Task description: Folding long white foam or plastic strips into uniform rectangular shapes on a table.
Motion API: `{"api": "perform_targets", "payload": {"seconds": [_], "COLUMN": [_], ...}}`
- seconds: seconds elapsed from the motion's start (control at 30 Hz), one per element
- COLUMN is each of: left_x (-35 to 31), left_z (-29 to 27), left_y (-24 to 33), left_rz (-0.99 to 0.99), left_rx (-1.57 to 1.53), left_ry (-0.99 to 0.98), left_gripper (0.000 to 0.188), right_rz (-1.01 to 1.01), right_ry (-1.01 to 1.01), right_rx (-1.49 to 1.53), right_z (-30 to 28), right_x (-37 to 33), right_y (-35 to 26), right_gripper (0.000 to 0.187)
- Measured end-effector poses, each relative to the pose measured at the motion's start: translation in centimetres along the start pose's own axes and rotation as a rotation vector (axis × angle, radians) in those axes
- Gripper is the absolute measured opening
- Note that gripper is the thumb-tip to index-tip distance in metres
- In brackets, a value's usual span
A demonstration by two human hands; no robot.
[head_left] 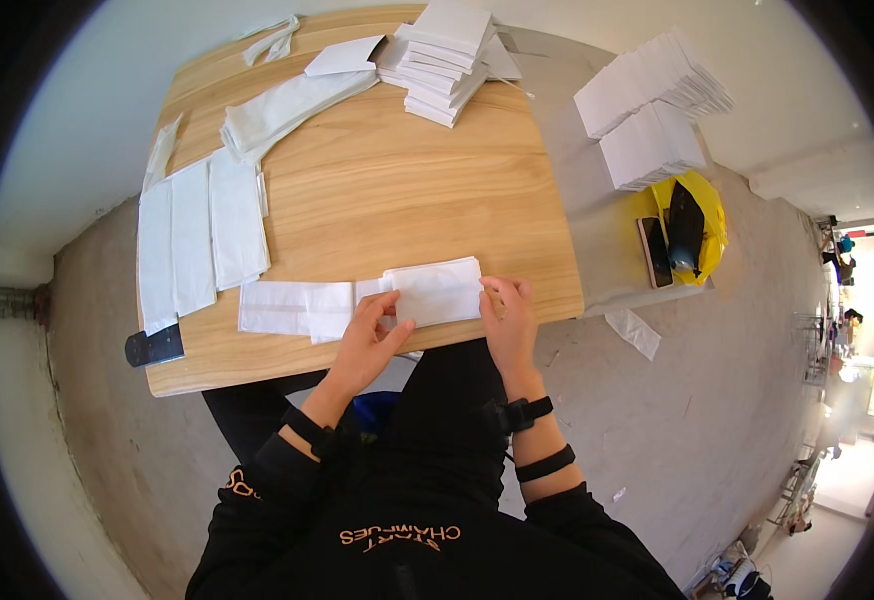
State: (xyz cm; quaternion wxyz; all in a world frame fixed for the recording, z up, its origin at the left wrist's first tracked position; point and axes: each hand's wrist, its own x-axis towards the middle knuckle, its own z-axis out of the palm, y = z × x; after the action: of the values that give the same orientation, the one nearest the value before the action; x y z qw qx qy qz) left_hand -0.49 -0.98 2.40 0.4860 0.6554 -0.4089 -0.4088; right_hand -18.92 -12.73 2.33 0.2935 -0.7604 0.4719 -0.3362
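A long, thin white folded bag (332, 305) lies along the near edge of the table. Its right part is doubled over into a flat white rectangle (437, 288). My left hand (362, 345) rests at the left side of this rectangle, thumb and fingers apart, fingertips touching the white material. At the other end, my right hand (510, 318) has its thumb and forefinger closed on the rectangle's right edge. Whether the material is plastic or paper, I cannot tell for sure.
Flat white bags (192, 235) lie at the left of the wooden table (407, 180), with more (292, 105) behind. A stack of white packets (447, 65) stands at the back. On a grey surface to the right are white stacks (647, 145), a phone (655, 252) and a yellow bag (714, 225).
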Motion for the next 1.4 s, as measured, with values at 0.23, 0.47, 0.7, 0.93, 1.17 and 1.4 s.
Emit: {"api": "perform_targets", "payload": {"seconds": [0.23, 0.47, 0.7, 0.93, 1.17, 1.4], "left_x": [-0.1, -0.4, -2.4, -4.6, -4.4, -3.3], "left_z": [-0.1, -0.8, -5.9, -13.4, -14.2, -12.3], "left_y": [0.0, 0.6, 1.8, -4.2, -5.8, -2.5], "left_rz": [0.0, -0.002, 0.049, -0.016, -0.117, 0.05], "left_rx": [0.036, 0.254, 0.41, 0.8, 0.891, 0.332], "left_ry": [-0.006, 0.041, 0.196, 0.736, 0.667, 0.75], "left_gripper": [0.049, 0.044, 0.028, 0.031, 0.028, 0.015], "right_rz": [-0.015, -0.113, -0.236, -0.257, -0.232, -0.054], "right_ry": [-0.084, -0.069, -0.181, -0.342, -0.306, -0.396], "right_rx": [-0.104, -0.147, -0.067, -0.138, -0.057, 0.356], "right_z": [0.4, 1.0, 2.9, 4.9, 4.1, 3.3], "right_x": [0.4, 1.0, 1.4, 1.4, 1.6, 0.3], "right_y": [1.0, -0.8, -3.9, -3.1, -4.3, -8.4], "right_gripper": [0.027, 0.03, 0.026, 0.029, 0.027, 0.018]}}
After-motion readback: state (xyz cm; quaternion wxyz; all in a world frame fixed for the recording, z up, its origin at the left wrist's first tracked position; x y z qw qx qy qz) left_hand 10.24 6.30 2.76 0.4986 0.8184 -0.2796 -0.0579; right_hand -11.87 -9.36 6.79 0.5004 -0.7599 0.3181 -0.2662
